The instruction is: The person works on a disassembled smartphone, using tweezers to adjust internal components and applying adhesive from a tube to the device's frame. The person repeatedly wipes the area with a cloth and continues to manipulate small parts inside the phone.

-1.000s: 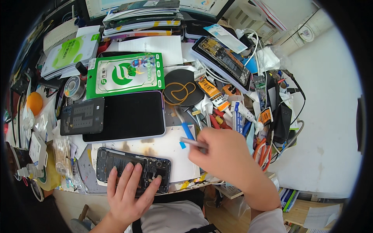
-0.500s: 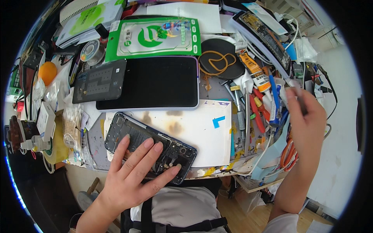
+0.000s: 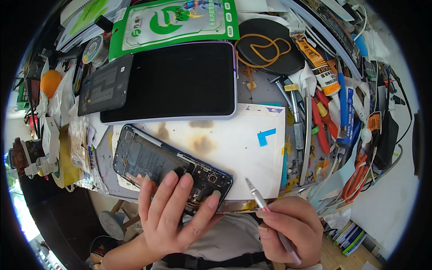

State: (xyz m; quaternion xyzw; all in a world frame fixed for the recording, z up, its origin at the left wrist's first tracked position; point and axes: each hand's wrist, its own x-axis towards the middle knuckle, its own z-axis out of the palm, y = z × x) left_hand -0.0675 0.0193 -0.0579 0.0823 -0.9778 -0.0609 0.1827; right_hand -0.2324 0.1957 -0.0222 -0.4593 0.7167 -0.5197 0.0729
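An opened smartphone [image 3: 155,155] with its battery and inner boards bare lies slantwise at the near edge of the desk, partly on a white sheet [image 3: 254,162]. My left hand [image 3: 175,216] grips its near side, fingertips and thumb spread over the lower right part, which they partly hide. In my right hand [image 3: 294,225] is a slim pen-shaped tool [image 3: 258,198] with a pink handle and a narrow metal tip. The fingers are closed round it. Its tip points up and left, a little to the right of the phone and apart from it.
Behind the phone a large black-screened tablet [image 3: 184,81] carries a dark back panel [image 3: 105,85]. A green-and-white packet [image 3: 173,27] lies beyond. To the right are pliers [image 3: 320,128], a glue tube [image 3: 321,67], a rubber band [image 3: 270,45] and cables. Cotton swabs [image 3: 78,139] and tape [image 3: 67,173] stand left.
My right hand has come from the tools at the right to beside the phone, now with the pen-shaped tool in it. My left hand remains on the phone; the view has shifted.
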